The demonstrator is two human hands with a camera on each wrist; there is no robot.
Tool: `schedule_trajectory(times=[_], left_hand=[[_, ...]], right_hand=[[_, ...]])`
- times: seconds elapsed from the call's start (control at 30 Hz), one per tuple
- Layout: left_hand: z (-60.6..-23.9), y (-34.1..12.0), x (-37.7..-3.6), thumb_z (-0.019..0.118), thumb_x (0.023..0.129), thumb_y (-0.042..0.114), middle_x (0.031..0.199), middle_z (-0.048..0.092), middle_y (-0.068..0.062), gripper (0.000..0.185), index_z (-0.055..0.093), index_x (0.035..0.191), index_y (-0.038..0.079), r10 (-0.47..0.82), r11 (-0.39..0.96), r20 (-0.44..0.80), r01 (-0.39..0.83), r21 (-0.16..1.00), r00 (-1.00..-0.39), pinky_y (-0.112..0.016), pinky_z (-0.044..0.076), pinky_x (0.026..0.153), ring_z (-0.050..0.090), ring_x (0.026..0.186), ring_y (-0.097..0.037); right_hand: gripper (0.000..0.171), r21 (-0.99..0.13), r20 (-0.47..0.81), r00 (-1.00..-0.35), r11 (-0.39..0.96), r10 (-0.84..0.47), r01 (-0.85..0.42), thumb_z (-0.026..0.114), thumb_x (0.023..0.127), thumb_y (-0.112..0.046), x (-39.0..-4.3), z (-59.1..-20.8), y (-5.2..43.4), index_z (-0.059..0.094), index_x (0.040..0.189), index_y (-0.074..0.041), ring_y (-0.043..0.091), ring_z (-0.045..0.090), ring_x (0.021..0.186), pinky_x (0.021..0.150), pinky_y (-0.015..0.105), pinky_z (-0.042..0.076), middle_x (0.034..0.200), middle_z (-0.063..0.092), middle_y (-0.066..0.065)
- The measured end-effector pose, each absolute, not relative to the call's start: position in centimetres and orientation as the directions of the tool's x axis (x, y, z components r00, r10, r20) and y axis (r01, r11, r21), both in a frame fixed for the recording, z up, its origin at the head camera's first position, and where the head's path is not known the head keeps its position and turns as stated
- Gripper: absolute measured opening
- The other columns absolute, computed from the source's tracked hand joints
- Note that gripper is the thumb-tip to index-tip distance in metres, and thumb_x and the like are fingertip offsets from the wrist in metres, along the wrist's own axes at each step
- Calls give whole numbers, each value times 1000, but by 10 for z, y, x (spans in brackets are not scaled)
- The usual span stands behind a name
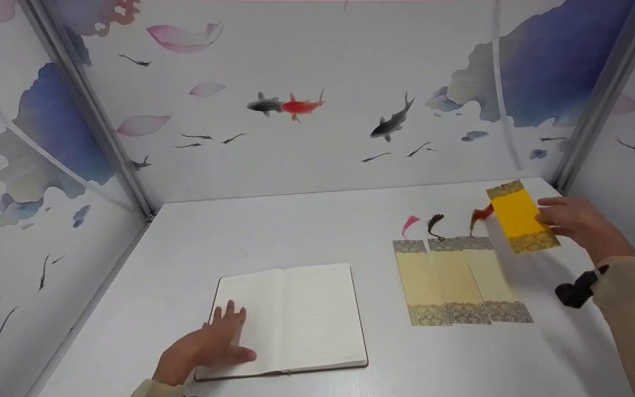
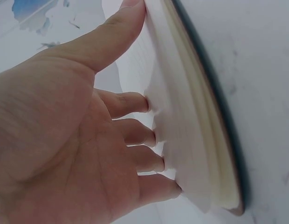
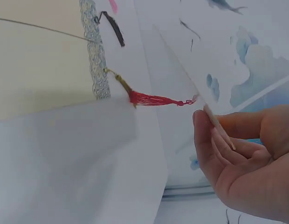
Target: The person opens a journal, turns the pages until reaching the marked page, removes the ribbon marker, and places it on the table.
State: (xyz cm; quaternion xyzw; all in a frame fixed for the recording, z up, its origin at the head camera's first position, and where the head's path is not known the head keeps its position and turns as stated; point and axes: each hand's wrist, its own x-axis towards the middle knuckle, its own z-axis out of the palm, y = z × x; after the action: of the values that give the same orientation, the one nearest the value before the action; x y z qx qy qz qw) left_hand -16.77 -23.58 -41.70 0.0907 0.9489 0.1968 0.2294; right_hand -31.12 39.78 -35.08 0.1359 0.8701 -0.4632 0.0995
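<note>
An open notebook (image 1: 317,317) with blank pages lies at the front middle of the white table. My left hand (image 1: 210,342) rests on its left page, fingertips pressing the paper with the fingers spread, as the left wrist view shows at the page (image 2: 177,116). Over the table's right side my right hand (image 1: 574,220) pinches a yellow bookmark (image 1: 521,212) with patterned ends by its right edge. A red tassel (image 3: 156,99) hangs from that bookmark; in the right wrist view the card (image 3: 191,79) is seen nearly edge-on between thumb and fingers.
Several cream bookmarks (image 1: 458,278) lie overlapping right of the notebook, their tassels pointing to the back: a pink tassel (image 1: 410,225), a dark tassel (image 1: 434,224) and a brownish one (image 1: 474,221). Printed panels with fish (image 1: 392,118) enclose the table at the back and sides.
</note>
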Motion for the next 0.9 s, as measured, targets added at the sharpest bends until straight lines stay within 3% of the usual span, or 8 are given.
schedule_trajectory(times=[0.17,0.4,0.9], left_hand=[[-415,-238,-168,67,85,62,159,3,-43,109,23,154,-11,295,902,-388,120,415,-873,-77,15,112,1,146,-65],[-416,-236,-167,71,85,56,161,2,-40,106,24,154,-9,265,901,-390,82,425,-882,-76,13,114,0,148,-62],[-418,-237,-166,74,84,52,161,2,-40,105,25,154,-9,254,893,-389,60,445,-886,-76,11,114,-2,147,-61]], right_hand=[[65,-816,-262,-944,476,203,329,45,106,-15,-309,-369,407,10,159,-1,45,29,146,120,53,31,163,15,32],[62,-819,-223,-941,475,253,322,46,105,-13,-307,-395,412,18,158,-2,43,32,144,118,53,35,162,20,31],[63,-684,-334,-936,656,109,320,51,101,-16,-281,-422,420,25,151,12,49,41,131,113,54,41,153,24,41]])
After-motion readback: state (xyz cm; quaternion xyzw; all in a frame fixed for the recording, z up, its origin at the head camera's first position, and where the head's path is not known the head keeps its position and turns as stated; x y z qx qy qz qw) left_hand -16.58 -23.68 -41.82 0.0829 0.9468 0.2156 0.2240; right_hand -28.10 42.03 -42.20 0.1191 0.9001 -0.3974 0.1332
